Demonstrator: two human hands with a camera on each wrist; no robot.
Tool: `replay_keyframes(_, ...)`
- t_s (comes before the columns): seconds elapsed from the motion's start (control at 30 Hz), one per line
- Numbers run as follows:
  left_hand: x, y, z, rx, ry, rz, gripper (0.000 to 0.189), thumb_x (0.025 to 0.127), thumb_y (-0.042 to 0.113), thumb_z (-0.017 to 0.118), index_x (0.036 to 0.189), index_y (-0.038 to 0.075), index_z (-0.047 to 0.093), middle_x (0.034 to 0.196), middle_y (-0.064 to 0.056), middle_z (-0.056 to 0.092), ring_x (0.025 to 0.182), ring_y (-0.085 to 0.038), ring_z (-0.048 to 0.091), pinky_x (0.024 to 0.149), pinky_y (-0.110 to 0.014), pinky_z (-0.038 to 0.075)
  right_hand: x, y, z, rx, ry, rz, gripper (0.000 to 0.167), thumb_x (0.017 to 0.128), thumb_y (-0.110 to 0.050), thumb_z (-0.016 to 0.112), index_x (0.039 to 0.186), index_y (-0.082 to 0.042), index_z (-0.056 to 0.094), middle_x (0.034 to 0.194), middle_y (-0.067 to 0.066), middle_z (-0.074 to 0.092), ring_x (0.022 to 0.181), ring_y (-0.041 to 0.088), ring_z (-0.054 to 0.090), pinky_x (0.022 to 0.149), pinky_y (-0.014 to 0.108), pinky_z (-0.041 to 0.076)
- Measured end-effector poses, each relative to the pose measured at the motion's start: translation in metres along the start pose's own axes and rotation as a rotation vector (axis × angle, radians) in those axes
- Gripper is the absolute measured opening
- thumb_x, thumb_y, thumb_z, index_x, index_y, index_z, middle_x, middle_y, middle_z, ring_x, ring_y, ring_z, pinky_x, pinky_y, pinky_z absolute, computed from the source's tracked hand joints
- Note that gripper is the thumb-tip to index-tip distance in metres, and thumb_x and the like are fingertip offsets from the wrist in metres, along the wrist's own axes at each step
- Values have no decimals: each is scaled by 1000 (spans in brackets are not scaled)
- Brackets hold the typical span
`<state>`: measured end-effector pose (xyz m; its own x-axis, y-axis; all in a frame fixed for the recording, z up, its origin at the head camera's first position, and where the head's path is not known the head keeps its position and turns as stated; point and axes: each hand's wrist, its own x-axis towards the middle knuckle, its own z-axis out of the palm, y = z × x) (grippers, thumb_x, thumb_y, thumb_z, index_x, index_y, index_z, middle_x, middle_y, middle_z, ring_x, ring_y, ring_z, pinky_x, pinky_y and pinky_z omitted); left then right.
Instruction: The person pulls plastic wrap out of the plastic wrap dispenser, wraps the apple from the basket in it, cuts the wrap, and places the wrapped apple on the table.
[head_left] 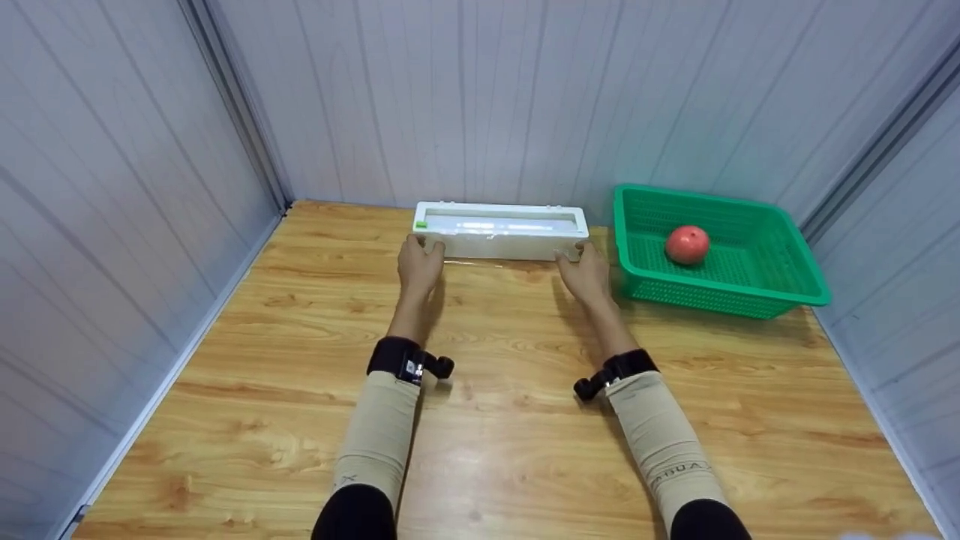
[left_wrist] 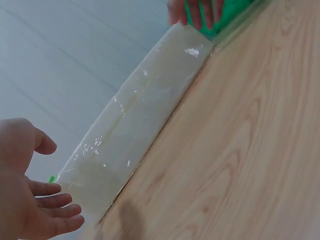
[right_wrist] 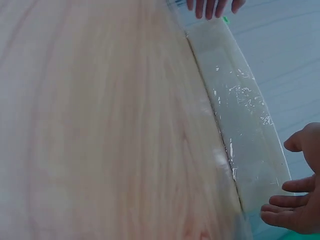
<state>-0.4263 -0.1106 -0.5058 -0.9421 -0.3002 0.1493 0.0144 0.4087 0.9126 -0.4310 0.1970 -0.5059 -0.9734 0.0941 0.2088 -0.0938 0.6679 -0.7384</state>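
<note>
A long white box [head_left: 501,246], which looks like a cling film dispenser, stands against the back wall. It has a clear window [head_left: 499,225] on top and a small green tab [head_left: 421,224] at its left end. Shiny clear film [left_wrist: 125,120] covers its front face in the left wrist view. My left hand [head_left: 421,262] is at the box's left end, fingers loosely bent and thumb apart. At the opposite end is my right hand [head_left: 588,271], its fingers [right_wrist: 287,202] spread beside the corner. Whether either hand touches the box cannot be told.
To the right of the box stands a green plastic basket [head_left: 720,296] with a round red fruit or tomato [head_left: 687,245] in it. Pale panel walls [head_left: 480,97] enclose the wooden table [head_left: 495,420] at the back and both sides.
</note>
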Motion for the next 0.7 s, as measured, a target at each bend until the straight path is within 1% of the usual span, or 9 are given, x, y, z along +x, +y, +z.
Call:
replay_keyframes(0.07,0,1,3,-58,-10,-29,54,100,25,56,143,-7,51,141,-26,57,133,-39,53,112,-49,44,3,2,1,104,-16,59,61,102,-31,65,144,11,48,140,33,56,130,45,55,109,55,46)
replay_keyframes(0.2,0,2,5,-123,-24,-78,56,101,28,56,148,-3,50,141,-22,59,133,-36,55,113,-45,45,8,5,5,381,-94,192,66,103,-23,62,154,9,33,153,32,43,141,40,46,113,50,46)
replay_keyframes(0.27,0,2,6,-151,-31,-87,57,102,29,55,149,-4,50,138,-21,60,130,-34,56,112,-44,46,9,6,6,503,-123,252,67,104,-19,60,157,8,29,156,30,38,139,35,46,110,45,50)
replay_keyframes(0.3,-1,2,6,-168,-31,-90,57,103,29,56,149,-5,51,136,-21,60,128,-33,56,111,-43,46,10,6,7,538,-130,272,66,104,-18,60,157,7,29,155,29,39,133,32,50,104,42,53)
replay_keyframes(0.37,-1,3,7,-191,-28,-93,55,103,28,56,146,-7,53,129,-22,60,121,-32,56,107,-43,47,10,7,7,589,-140,302,65,103,-16,60,156,6,30,148,25,45,117,26,57,89,34,59)
replay_keyframes(0.4,-2,4,7,-201,-23,-95,55,103,28,57,145,-8,54,127,-21,60,118,-31,55,105,-43,47,10,7,7,596,-144,308,63,103,-16,61,155,5,32,141,22,49,106,23,60,80,29,59)
replay_keyframes(0.5,-3,4,7,-225,-18,-119,53,104,30,57,142,-7,57,122,-20,60,112,-29,55,102,-42,47,9,9,4,585,-153,307,60,102,-18,65,152,3,39,116,12,59,77,17,60,57,22,51)
replay_keyframes(0.6,-5,3,6,-268,-35,-169,50,104,31,56,139,-5,59,123,-18,62,112,-29,57,102,-42,48,7,10,1,588,-171,324,59,101,-21,69,150,1,45,93,4,57,63,13,53,49,21,40)
replay_keyframes(0.7,-7,2,5,-391,-60,-237,45,105,30,56,136,-3,60,118,-17,61,110,-29,56,97,-40,49,5,10,-1,622,-191,358,51,100,-22,72,143,0,53,80,0,52,58,11,47,49,23,35)
